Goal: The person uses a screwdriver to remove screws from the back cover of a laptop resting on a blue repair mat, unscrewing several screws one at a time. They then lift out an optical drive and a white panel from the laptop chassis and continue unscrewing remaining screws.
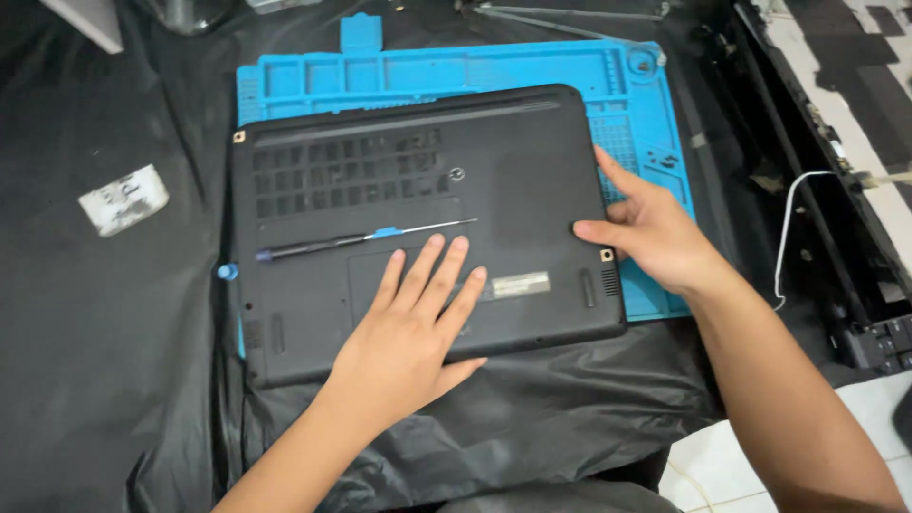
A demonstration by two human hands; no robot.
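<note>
My left hand [408, 332] lies flat and open on the upturned black laptop [418, 223] resting on the blue mat [655, 142], my right hand [655, 237] pinching its right edge: a stiff, weighty, smooth slab, likely best gripped by both side edges, minding the loose screwdriver [366, 237] on top.

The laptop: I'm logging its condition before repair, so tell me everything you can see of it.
The laptop is black, matte plastic by its look, closed and lying bottom-up on a blue mat. Its underside shows rows of vent slots, a long ridge near the far edge, rubber feet, a small label and corner screw holes. A thin screwdriver lies across it. The left hand presses flat on the base; the right hand grips its right edge.
</note>
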